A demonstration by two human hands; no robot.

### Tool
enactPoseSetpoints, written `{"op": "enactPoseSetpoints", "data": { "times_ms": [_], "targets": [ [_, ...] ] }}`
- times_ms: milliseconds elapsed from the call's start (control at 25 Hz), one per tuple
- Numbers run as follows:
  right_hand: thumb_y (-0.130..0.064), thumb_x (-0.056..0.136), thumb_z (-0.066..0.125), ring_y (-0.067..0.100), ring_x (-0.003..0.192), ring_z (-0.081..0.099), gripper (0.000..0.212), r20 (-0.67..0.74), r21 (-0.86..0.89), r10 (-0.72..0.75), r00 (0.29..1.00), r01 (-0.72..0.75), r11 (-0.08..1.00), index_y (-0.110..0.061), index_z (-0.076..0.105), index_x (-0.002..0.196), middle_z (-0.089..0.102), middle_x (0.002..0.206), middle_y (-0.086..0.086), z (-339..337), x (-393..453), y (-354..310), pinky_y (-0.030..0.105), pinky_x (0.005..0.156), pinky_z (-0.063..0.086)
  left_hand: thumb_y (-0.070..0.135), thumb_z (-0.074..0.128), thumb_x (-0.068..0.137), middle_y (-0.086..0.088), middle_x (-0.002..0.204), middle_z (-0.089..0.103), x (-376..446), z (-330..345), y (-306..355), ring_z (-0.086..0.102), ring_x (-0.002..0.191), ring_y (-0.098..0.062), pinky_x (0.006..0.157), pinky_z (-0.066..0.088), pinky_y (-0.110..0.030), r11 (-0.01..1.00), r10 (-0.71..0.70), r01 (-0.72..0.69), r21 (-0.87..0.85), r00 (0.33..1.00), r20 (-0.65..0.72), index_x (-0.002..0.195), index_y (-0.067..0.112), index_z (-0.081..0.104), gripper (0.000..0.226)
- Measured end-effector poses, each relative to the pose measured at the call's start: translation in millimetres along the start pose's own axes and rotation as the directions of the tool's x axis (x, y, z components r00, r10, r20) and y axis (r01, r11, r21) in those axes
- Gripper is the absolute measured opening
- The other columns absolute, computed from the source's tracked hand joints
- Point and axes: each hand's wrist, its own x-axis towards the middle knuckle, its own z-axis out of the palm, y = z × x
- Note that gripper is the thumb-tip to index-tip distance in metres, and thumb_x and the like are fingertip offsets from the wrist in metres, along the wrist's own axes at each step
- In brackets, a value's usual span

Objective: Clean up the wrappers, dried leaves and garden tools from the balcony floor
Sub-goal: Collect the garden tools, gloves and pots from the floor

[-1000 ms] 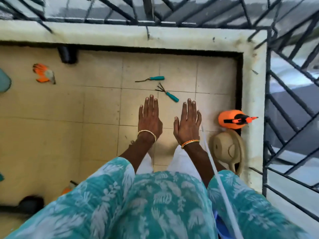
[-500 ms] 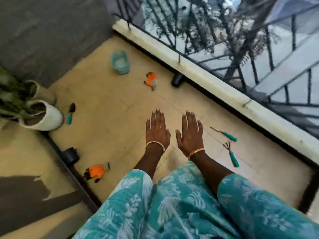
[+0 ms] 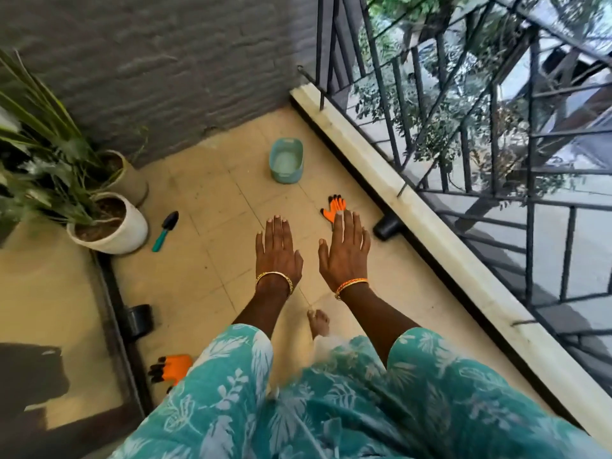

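Nothing picked up yet; by the look of it, the very start of the clean-up, a survey of the balcony floor (image 3: 215, 207) before the first grab

Left hand (image 3: 277, 251) at centre frame, flat, fingers straight and together, palm down, grasping nothing. Right hand (image 3: 344, 251) just beside it, likewise flat and released, its fingertips overlapping in the picture the cuff of an orange glove (image 3: 334, 208) lying on the tiles above centre; hard to judge whether touching or merely held above it

Counted, as far as visible:
- two orange gloves with dark fingertips: the one above centre, a second glove (image 3: 172, 367) at lower left, partly hidden by the patterned teal clothing
- one trowel (image 3: 165, 231), black blade and teal handle, left of centre, just beside a white pot
- one teal tub (image 3: 286, 160), upper centre, near the ledge under the railing (image 3: 463, 127); a likely place for the gathered tools
- two potted plants (image 3: 109, 223) at left
- no wrappers or dried leaves to be made out

Next move, probably: bend down, curl the right fingers round the near glove, then across for the trowel and back for the second glove. Calls for a low reach, with care near the pots
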Motion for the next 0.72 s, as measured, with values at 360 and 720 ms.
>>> {"op": "enactPoseSetpoints", "data": {
  "times_ms": [360, 720],
  "targets": [
    [-0.04, 0.087, 0.033, 0.036, 0.138, 0.028, 0.064, 0.104, -0.081, -0.014, 0.994, 0.023, 0.996, -0.003, 0.038, 0.138, 0.035, 0.146, 0.02, 47, 201, -65, 0.055, 0.108, 0.027, 0.035, 0.03, 0.099, -0.015, 0.16, 0.0, 179, -35, -75, -0.001, 0.148, -0.027, 0.118, 0.002, -0.043, 0.997, -0.056, 0.059, -0.04, 0.997, 0.059, 0.151, 0.004, 0.0, 0.068],
    [-0.028, 0.091, 0.047, 0.035, 0.14, 0.022, 0.057, -0.012, 0.068, 0.249, 0.968, -0.248, 0.966, -0.002, 0.033, 0.14, 0.028, 0.15, 0.019, 127, 371, -175, 0.049, 0.111, 0.022, 0.036, 0.034, 0.098, -0.014, 0.16, 0.0, 370, -51, -220, -0.001, 0.148, -0.027, 0.118, 0.001, -0.043, 0.995, 0.099, -0.102, 0.011, 0.985, 0.14, 0.151, 0.003, -0.001, 0.072]
  ]
}}
